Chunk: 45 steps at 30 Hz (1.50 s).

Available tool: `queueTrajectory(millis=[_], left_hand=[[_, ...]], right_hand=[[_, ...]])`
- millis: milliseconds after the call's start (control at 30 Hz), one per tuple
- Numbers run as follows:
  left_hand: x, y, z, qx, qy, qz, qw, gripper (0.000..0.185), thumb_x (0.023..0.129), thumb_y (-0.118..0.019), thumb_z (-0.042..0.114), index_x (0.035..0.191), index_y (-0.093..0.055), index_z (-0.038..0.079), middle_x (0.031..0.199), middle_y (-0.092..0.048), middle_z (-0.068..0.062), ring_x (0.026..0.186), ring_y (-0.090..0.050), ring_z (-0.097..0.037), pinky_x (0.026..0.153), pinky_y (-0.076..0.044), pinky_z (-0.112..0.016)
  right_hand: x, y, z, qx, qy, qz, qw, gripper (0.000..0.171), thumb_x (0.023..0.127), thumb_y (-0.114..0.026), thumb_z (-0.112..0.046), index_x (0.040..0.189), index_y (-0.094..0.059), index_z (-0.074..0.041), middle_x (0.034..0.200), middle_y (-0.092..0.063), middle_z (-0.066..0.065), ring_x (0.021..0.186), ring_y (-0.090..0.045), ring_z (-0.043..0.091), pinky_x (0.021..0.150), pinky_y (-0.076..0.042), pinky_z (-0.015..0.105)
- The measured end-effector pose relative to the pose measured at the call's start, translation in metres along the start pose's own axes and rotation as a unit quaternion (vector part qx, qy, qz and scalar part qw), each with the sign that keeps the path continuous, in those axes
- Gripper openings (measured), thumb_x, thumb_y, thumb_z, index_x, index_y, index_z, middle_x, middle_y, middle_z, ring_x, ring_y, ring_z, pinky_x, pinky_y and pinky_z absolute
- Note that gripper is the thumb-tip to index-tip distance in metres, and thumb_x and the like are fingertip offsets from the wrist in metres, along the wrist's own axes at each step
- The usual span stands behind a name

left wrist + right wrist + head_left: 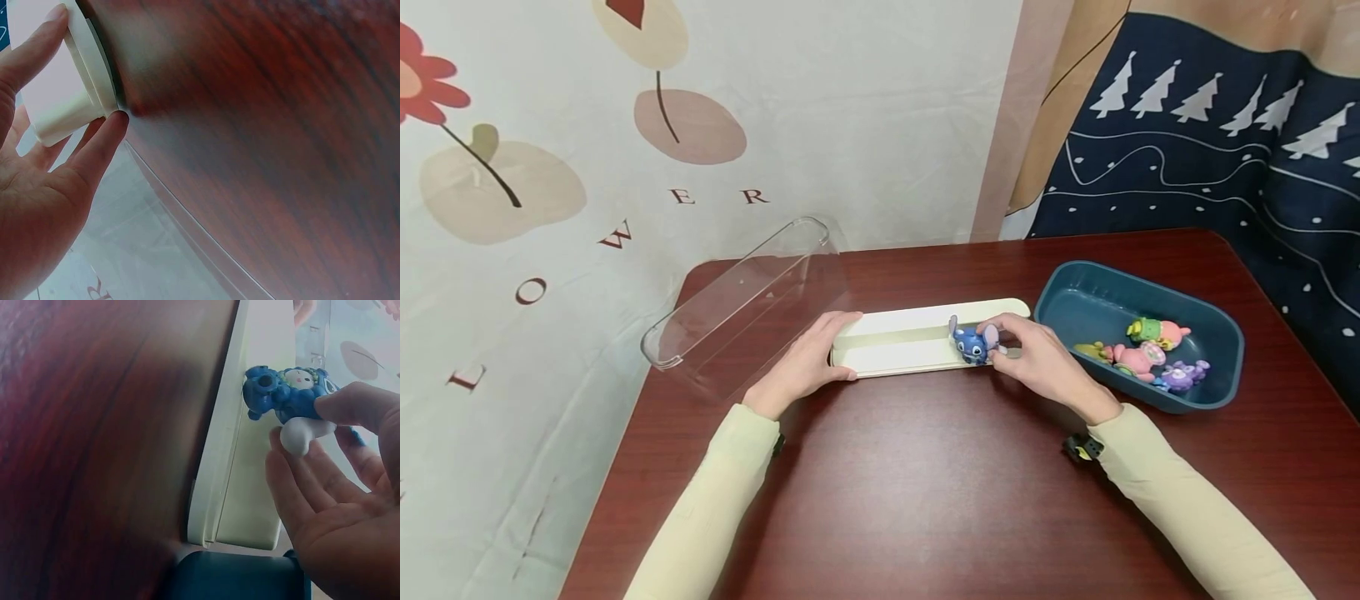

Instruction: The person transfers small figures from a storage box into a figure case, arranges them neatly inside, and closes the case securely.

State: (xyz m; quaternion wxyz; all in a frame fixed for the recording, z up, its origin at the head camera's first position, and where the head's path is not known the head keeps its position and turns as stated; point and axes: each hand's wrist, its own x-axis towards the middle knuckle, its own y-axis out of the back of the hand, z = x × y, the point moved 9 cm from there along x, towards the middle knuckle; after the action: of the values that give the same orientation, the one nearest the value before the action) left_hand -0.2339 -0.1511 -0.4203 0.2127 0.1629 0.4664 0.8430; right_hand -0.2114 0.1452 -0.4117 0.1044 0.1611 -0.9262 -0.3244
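1. The dark red-brown counter with wood-like lines (895, 483) sits under all these things.
2. The big clear plastic box-shaped cover (737, 296) is at the back left, past the left hand.
3. The deep dark-teal tub with round corners (1086, 304) is on the right, just beside the right end of the long base.
4. The long cream-white base with a raised back step (895, 360) is in the middle. Its long way goes from left to right, tipping a little away on the right.
5. The left hand (805, 354) holds the base's left end, its thumb at the front and its other fingers around the end.
6. The right hand (1037, 358) is near the base's right end. Its thumb and fingers pinch a toy, so the gap is narrow.
7. That toy, a shiny blue big-eared figure (972, 346), is over the right part of the base's low front step. The right hand is nearer to it; bare step runs off to its left. I cannot tell if its feet touch.
8. Small pink, green, yellow and purple toy figures (1138, 360) lie in the tub.
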Motion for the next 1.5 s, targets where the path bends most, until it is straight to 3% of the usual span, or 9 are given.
queueTrajectory(millis=[333, 533, 700, 1000, 1333, 1500], left_hand=[[0.001, 0.002, 0.002, -0.003, 0.006, -0.004, 1.0000, 0.093, 0.076, -0.094, 0.010, 0.154, -0.043, 0.007, 0.150, -0.048, -0.016, 0.139, -0.046, -0.031, 0.115, -0.038, -0.049], [0.002, 0.001, 0.001, -0.005, 0.010, -0.006, 0.9999, 0.093, 0.075, -0.094, 0.010, 0.154, -0.044, 0.007, 0.150, -0.048, -0.016, 0.137, -0.048, -0.032, 0.114, -0.040, -0.050], [0.001, 0.000, 0.000, -0.009, 0.006, -0.004, 0.9999, 0.093, 0.075, -0.094, 0.010, 0.153, -0.044, 0.007, 0.150, -0.048, -0.016, 0.136, -0.048, -0.032, 0.114, -0.040, -0.049], [0.001, 0.001, 0.001, -0.026, -0.002, -0.003, 0.9996, 0.093, 0.075, -0.094, 0.008, 0.153, -0.044, 0.008, 0.150, -0.047, -0.016, 0.136, -0.047, -0.031, 0.114, -0.039, -0.050], [0.000, 0.001, 0.000, -0.026, 0.004, -0.008, 0.9996, 0.092, 0.075, -0.092, 0.006, 0.154, -0.044, 0.010, 0.151, -0.047, -0.015, 0.133, -0.050, -0.033, 0.111, -0.042, -0.053], [-0.001, 0.002, -0.002, -0.033, 0.008, -0.016, 0.9993, 0.101, 0.073, -0.094, 0.005, 0.157, -0.038, 0.004, 0.153, -0.045, -0.019, 0.138, -0.046, -0.034, 0.116, -0.037, -0.050]], right_hand=[[0.008, -0.005, -0.011, 0.050, 0.010, 0.007, 0.999, 0.025, 0.092, -0.071, -0.006, 0.116, -0.068, -0.010, 0.118, -0.070, 0.009, 0.110, -0.069, 0.024, 0.100, -0.054, 0.049], [0.029, -0.030, -0.035, 0.111, 0.041, -0.020, 0.993, 0.019, 0.093, -0.068, -0.005, 0.110, -0.068, -0.012, 0.127, -0.068, 0.005, 0.114, -0.066, 0.020, 0.103, -0.053, 0.040], [0.045, -0.056, -0.053, 0.128, 0.075, -0.036, 0.988, 0.016, 0.092, -0.066, 0.000, 0.103, -0.064, -0.011, 0.124, -0.069, 0.005, 0.110, -0.066, 0.017, 0.102, -0.053, 0.035], [0.059, -0.093, -0.080, 0.108, 0.128, -0.058, 0.984, 0.017, 0.091, -0.067, 0.001, 0.104, -0.063, -0.010, 0.124, -0.071, 0.005, 0.111, -0.067, 0.016, 0.102, -0.053, 0.033], [0.066, -0.109, -0.085, 0.087, 0.125, -0.073, 0.986, 0.017, 0.094, -0.066, 0.000, 0.109, -0.064, -0.008, 0.126, -0.069, 0.007, 0.115, -0.065, 0.017, 0.104, -0.051, 0.034], [0.066, -0.112, -0.084, 0.071, 0.129, -0.071, 0.987, 0.017, 0.095, -0.067, -0.001, 0.110, -0.064, -0.008, 0.125, -0.070, 0.007, 0.113, -0.066, 0.016, 0.102, -0.052, 0.034]])
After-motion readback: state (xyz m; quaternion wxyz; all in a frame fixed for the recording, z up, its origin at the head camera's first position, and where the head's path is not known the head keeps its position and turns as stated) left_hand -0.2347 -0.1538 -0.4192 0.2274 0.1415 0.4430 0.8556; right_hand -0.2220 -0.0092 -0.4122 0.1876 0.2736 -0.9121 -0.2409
